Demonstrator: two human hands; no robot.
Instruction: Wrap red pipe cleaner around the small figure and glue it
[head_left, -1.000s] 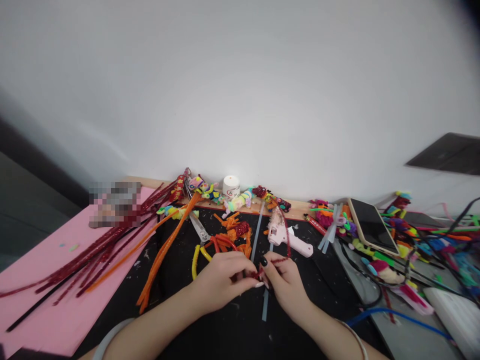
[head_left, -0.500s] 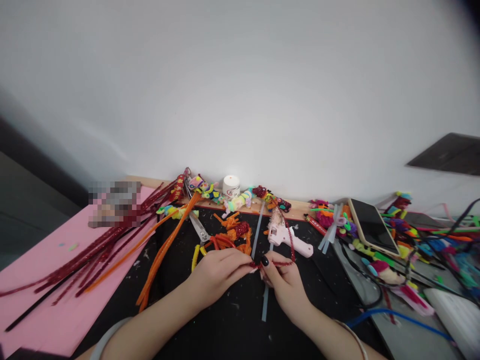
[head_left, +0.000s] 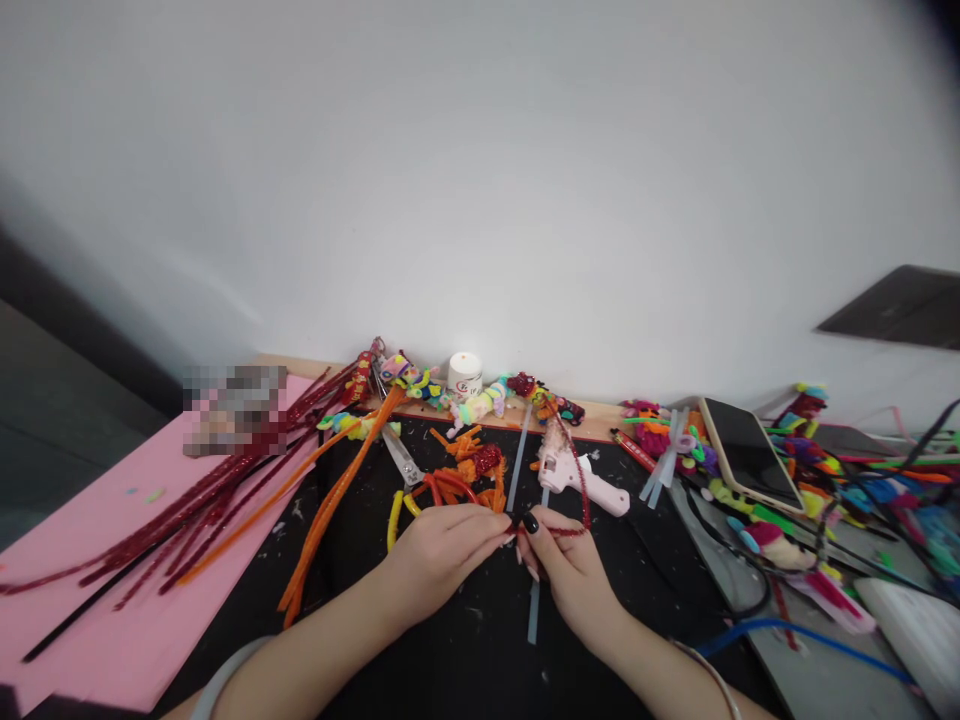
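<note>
Both hands meet over the black work mat, pinching one sparkly red pipe cleaner (head_left: 584,497). My left hand (head_left: 448,553) has its fingertips closed on the near end, which they mostly cover. My right hand (head_left: 564,568), with a dark thumbnail showing, grips the same strand close by. From there the strand loops to the right and up past the pink glue gun (head_left: 592,484). Just beyond my left hand lie scissors (head_left: 400,458) with red and yellow handles, and an orange and red pipe-cleaner piece (head_left: 480,462). A clear glue stick (head_left: 533,612) lies under my right hand.
A bundle of red pipe cleaners (head_left: 202,492) crosses pink paper (head_left: 82,610) at left, with orange ones (head_left: 324,510) beside it. Small pipe-cleaner figures and a white tub (head_left: 465,374) line the wall. At right are a phone (head_left: 752,455), cords and colourful scraps.
The fingertips have shifted slightly around the red pipe cleaner, and less of it shows between the hands. The whole view has moved a little; the other things stay in place.
</note>
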